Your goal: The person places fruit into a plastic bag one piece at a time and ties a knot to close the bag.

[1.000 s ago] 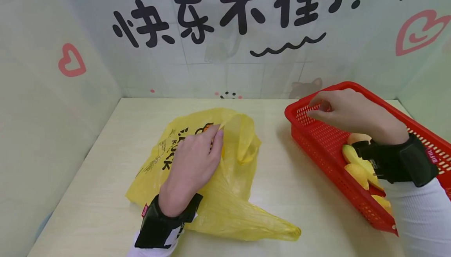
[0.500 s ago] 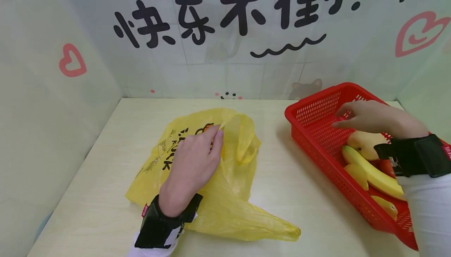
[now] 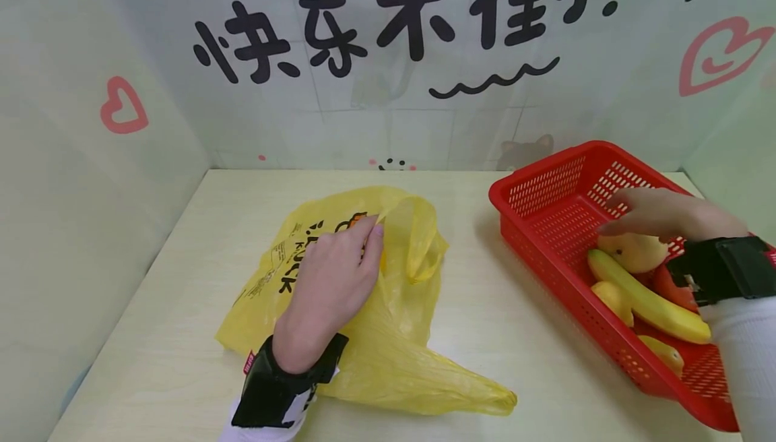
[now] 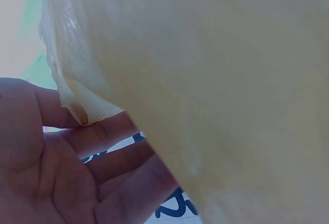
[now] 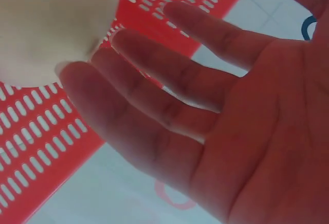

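Note:
My left hand (image 3: 330, 287) pinches the rim of a yellow plastic bag (image 3: 394, 361) lying on the table; in the left wrist view the thin film (image 4: 216, 90) hangs past the fingers, hiding the fingertips partly. My right hand (image 3: 673, 211) is over the red basket (image 3: 554, 263), fingers spread and gently bent above a pale yellow pear (image 3: 633, 253). The right wrist view has the fingertips right at the edge of that pear (image 5: 51, 29). Beside it in the basket lie a banana (image 3: 651, 304), a red-orange fruit (image 3: 673, 287) and two yellow lemon-like fruits (image 3: 612, 300).
The pale wooden table (image 3: 164, 294) carries both bag and basket. Behind it rises a light wall (image 3: 267, 118) with black lettering; side walls close in at left and right. The basket's raised perforated sides surround the fruit.
My right hand has moved right and down from the basket's far left corner to the pear, uncovering more of the fruit. The left hand and the bag stay where they were.

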A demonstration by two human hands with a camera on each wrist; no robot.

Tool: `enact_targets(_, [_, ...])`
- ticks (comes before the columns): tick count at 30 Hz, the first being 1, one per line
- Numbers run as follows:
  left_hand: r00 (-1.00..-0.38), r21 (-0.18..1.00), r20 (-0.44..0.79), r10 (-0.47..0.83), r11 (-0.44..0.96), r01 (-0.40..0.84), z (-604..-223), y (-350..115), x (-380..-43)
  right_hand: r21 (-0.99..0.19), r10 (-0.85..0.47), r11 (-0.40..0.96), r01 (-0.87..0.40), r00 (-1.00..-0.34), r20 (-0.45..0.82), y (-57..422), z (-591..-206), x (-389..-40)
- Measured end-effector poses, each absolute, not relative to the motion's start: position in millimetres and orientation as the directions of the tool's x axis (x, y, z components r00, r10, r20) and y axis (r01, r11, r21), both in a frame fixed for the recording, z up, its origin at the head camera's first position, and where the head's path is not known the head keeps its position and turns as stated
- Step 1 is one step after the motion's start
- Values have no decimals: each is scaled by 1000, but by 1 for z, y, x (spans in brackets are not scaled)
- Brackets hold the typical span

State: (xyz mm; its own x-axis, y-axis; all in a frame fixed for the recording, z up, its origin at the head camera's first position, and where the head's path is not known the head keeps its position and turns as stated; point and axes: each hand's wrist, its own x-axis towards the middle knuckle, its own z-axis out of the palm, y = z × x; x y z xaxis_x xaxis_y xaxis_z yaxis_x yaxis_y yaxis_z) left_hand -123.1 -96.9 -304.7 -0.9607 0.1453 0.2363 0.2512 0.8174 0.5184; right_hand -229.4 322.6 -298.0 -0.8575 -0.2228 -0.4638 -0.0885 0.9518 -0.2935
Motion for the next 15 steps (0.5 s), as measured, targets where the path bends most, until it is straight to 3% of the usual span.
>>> enact_targets(15, [-957, 515, 247, 155, 815, 265, -304, -97, -124, -260, -125, 965, 26, -827, -549, 341, -313, -237])
